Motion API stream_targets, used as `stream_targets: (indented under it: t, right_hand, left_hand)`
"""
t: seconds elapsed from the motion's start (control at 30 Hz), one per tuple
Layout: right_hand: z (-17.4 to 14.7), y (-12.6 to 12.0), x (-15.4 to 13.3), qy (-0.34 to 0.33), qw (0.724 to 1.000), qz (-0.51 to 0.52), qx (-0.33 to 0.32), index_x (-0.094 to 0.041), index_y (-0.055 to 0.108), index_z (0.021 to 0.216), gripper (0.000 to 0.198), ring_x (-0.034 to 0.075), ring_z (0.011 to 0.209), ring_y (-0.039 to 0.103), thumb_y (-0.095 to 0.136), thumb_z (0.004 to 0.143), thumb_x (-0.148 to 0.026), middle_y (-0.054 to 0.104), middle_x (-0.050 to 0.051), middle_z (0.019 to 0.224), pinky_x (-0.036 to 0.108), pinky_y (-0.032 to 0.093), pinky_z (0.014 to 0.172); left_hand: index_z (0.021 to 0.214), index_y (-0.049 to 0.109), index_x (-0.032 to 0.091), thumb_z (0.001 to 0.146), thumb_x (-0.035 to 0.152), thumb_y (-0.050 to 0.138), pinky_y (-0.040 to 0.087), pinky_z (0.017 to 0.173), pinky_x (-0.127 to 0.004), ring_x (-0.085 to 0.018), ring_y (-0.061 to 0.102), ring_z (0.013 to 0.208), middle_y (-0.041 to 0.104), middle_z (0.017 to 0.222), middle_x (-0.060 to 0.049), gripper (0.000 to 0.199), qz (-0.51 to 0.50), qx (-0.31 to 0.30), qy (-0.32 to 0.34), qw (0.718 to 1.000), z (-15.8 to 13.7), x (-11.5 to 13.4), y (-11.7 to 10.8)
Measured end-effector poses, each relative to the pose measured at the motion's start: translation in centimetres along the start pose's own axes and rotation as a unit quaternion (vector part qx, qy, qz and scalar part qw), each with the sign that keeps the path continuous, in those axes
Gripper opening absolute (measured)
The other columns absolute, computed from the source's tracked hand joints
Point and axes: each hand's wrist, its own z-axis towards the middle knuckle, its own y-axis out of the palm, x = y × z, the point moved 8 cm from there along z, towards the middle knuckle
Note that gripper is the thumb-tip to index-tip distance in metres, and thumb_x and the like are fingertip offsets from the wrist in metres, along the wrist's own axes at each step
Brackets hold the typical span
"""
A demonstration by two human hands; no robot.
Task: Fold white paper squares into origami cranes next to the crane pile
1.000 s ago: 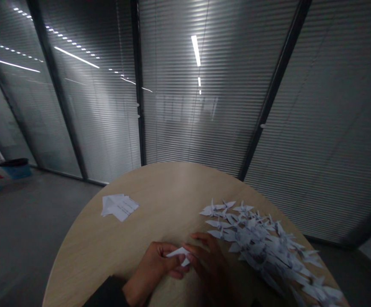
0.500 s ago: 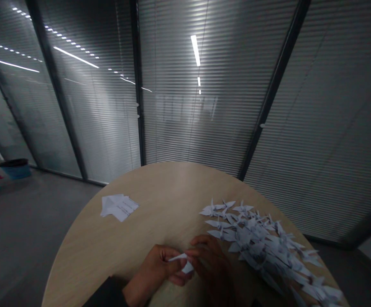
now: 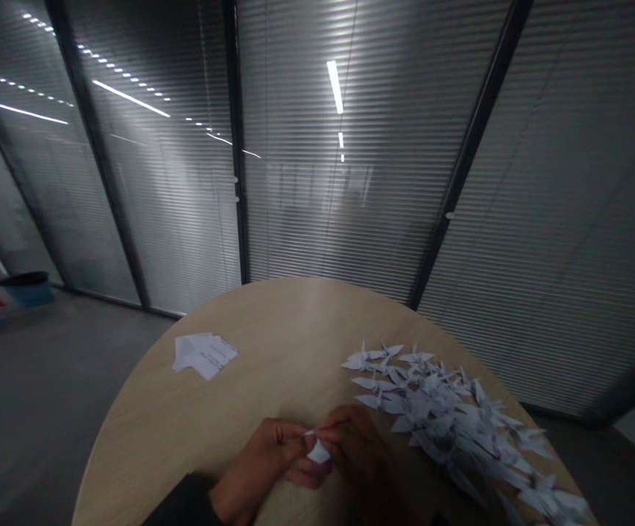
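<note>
Left hand point(image 3: 265, 453) reaches in from the lower left, thumb over curled fingers that pinch the folded paper piece point(image 3: 318, 454), while the right hand point(image 3: 358, 444) bends in from the opposite side, its fingertips closed on the piece's upper edge. Just right of the right fingers spreads a dense cluster of origami cranes point(image 3: 440, 402); beyond the left fingers and to their left, printed paper sheets point(image 3: 204, 355) overlap on the round wooden table point(image 3: 295, 314). Between both sets of fingertips, the piece shows small, white and angular, partly covered by them.
</note>
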Motion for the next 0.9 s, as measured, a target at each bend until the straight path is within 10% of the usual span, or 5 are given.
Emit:
stream_targets:
  t: [0.63, 0.9]
  right_hand:
    - [0.2, -0.7, -1.1, -0.079, 0.995, 0.057, 0.001, -0.029, 0.060, 0.105, 0.021, 0.014, 0.103, 0.057, 0.047, 0.091, -0.018, 0.062, 0.003, 0.105, 0.026, 0.050, 0.087]
    - [-0.2, 0.9, 3.7, 0.182, 0.967, 0.179, -0.008, -0.022, 0.064, 0.095, 0.023, 0.020, 0.081, 0.067, 0.055, 0.081, -0.038, 0.069, 0.007, 0.090, 0.029, 0.054, 0.070]
  left_hand:
    - [0.078, 0.074, 0.008, 0.072, 0.041, 0.068, 0.051, 0.071, -0.026, -0.018, 0.066, 0.073, 0.073, 0.077, -0.012, 0.034, -0.102, 0.017, 0.016, 0.994, -0.3, 1.0, -0.4]
    - [0.072, 0.074, 0.010, 0.064, 0.050, 0.072, 0.049, 0.066, -0.027, -0.017, 0.062, 0.064, 0.073, 0.069, -0.008, 0.041, -0.001, 0.049, 0.057, 0.997, 0.3, 1.0, -1.2]
